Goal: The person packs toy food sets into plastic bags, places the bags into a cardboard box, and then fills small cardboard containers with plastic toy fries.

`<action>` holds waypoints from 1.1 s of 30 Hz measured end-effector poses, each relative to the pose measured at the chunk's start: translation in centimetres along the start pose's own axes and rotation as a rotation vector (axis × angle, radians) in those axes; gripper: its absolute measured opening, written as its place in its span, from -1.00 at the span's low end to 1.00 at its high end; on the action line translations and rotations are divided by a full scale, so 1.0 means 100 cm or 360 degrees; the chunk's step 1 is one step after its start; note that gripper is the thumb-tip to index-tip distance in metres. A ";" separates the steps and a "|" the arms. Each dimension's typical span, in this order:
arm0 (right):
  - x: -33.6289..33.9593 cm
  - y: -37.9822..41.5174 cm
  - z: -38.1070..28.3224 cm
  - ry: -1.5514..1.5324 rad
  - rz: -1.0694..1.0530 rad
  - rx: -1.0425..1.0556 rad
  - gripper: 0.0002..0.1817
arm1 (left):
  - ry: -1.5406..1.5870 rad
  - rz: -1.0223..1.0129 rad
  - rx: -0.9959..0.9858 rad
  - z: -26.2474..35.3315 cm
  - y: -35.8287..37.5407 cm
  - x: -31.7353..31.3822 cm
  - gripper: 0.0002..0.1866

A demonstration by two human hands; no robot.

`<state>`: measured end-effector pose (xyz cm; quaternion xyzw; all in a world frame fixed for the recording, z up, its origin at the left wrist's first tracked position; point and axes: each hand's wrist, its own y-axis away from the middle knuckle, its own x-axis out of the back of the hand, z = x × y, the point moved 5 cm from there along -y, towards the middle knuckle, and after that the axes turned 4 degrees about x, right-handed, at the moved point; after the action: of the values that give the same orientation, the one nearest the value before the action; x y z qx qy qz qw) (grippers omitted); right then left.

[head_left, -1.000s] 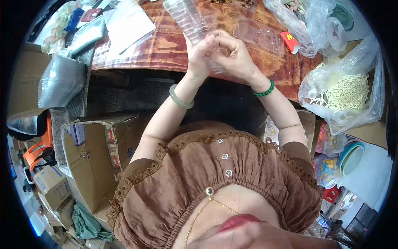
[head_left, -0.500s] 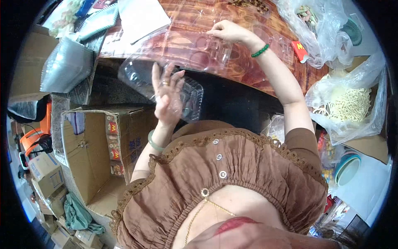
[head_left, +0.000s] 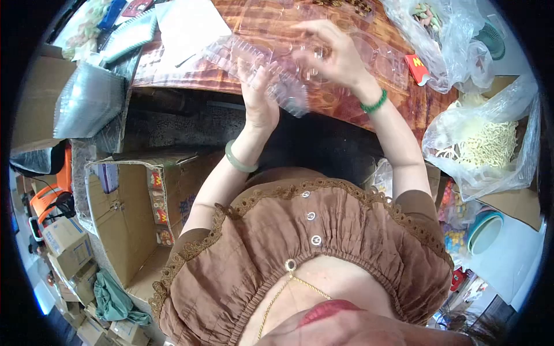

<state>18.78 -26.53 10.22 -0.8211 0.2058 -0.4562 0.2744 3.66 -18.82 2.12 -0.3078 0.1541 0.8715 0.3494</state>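
Observation:
My left hand (head_left: 258, 95), with a pale green bangle at its wrist, is closed on a clear plastic container (head_left: 288, 92). The container is tilted over the near edge of the table, and its ribbed rim shows. My right hand (head_left: 334, 55) wears a green bead bracelet and hovers just right of the container. Its fingers are apart and blurred, and I see nothing in them. Under and beyond this hand, clear plastic trays (head_left: 384, 57) with round hollows lie on the table.
The reddish wooden table (head_left: 190, 78) carries white paper (head_left: 193, 29) and a red packet (head_left: 416, 70). Stacked clear containers (head_left: 89, 98) stand at the left, above an open cardboard box (head_left: 130, 213). A plastic bag of pale sticks (head_left: 487, 147) is at the right.
My left hand has risen and moved right, bringing the clear container up over the table edge and turning it. My right hand has left the tray it was pinching, and its fingers have spread.

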 end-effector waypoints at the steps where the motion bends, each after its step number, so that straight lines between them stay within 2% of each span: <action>1: 0.008 0.008 -0.045 -0.0301 -0.0031 0.0081 -0.35 | 0.0047 -0.0008 0.0049 0.004 0.004 -0.005 -0.05; 2: 0.009 0.014 -0.077 -0.0273 -0.0096 0.0193 -0.23 | 0.0096 -0.0021 0.0102 0.007 0.008 -0.010 -0.09; 3: 0.008 0.022 -0.098 -0.0204 -0.0092 0.0226 -0.33 | 0.0013 -0.0067 0.0097 0.012 0.013 -0.019 -0.14; 5: 0.004 0.048 -0.103 -0.0127 0.0112 0.0345 -0.45 | 0.0168 -0.0185 0.0181 0.010 0.026 -0.049 -0.15; 6: 0.019 0.060 -0.102 -0.0031 0.0189 0.0252 -0.55 | 0.0225 -0.0342 0.0187 0.002 0.030 -0.056 -0.11; 8: 0.063 0.088 -0.100 -0.0158 0.0814 -0.0047 -0.61 | 0.0153 -0.0620 0.0024 0.000 0.042 -0.071 -0.02; 9: 0.080 0.101 -0.098 -0.0653 0.1239 -0.0447 -0.68 | -0.0075 -0.0622 0.0011 -0.003 0.043 -0.068 0.05; 11: 0.120 0.139 -0.068 -0.0725 0.1315 -0.0886 -0.73 | -0.1024 -0.0586 -0.0298 -0.001 0.044 -0.051 0.07; 12: 0.135 0.170 -0.040 -0.0807 0.1301 -0.1137 -0.74 | -0.1627 -0.0565 -0.0760 0.005 0.043 -0.043 -0.15; 13: 0.138 0.186 -0.030 -0.1076 0.1211 -0.1368 -0.76 | -0.1944 -0.0598 -0.0943 0.002 0.040 -0.033 -0.23; 14: 0.141 0.204 -0.015 -0.0974 0.1122 -0.1509 -0.76 | -0.2254 -0.0628 -0.1138 -0.003 0.035 -0.027 -0.32; 15: 0.138 0.223 0.000 -0.0871 0.1030 -0.1650 -0.76 | -0.2327 -0.0618 -0.1107 -0.008 0.028 -0.021 -0.56; 16: 0.134 0.231 0.010 -0.0718 0.0909 -0.1688 -0.74 | -0.2337 -0.0741 -0.1106 -0.014 0.022 -0.014 -0.64; 18: 0.123 0.237 0.023 -0.0541 0.0908 -0.1720 -0.72 | -0.2315 -0.0947 -0.1154 -0.016 0.012 -0.013 -0.82; 19: 0.117 0.252 0.044 -0.0467 0.0930 -0.1533 -0.64 | -0.2313 -0.0959 -0.1157 -0.015 0.007 -0.011 -0.82; 20: 0.113 0.253 0.048 -0.0467 0.0938 -0.1529 -0.64 | -0.2297 -0.1103 -0.1136 -0.015 0.001 -0.011 -0.83; 22: 0.113 0.248 0.052 0.0359 0.0760 -0.1523 -0.55 | -0.2242 -0.1284 -0.1092 -0.013 -0.010 -0.011 -0.85; 24: 0.107 0.233 0.049 0.0373 0.0850 -0.1524 -0.48 | -0.2241 -0.1328 -0.1112 -0.010 -0.018 -0.012 -0.86; 26: 0.105 0.219 0.042 0.1138 0.0761 -0.0967 -0.52 | -0.2219 -0.1403 -0.1131 -0.008 -0.024 -0.014 -0.86; 27: 0.104 0.217 0.045 0.1000 0.0785 -0.1113 -0.55 | -0.2235 -0.1395 -0.1166 -0.005 -0.025 -0.014 -0.86; 30: 0.111 0.207 0.039 0.1026 0.0917 -0.0991 -0.64 | -0.2235 -0.1420 -0.1244 -0.004 -0.026 -0.019 -0.84; 32: 0.128 0.211 0.043 0.0727 0.1024 -0.0960 -0.72 | -0.2400 -0.1366 -0.1261 0.000 -0.023 -0.017 -0.85; 33: 0.141 0.213 0.041 0.0964 0.0998 -0.0913 -0.77 | -0.2380 -0.1392 -0.1270 0.001 -0.022 -0.016 -0.85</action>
<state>27.55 -50.06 3.81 -0.5934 0.6288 -0.4943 0.0900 6.08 -18.06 3.15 0.2024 -0.5467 0.6229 0.5217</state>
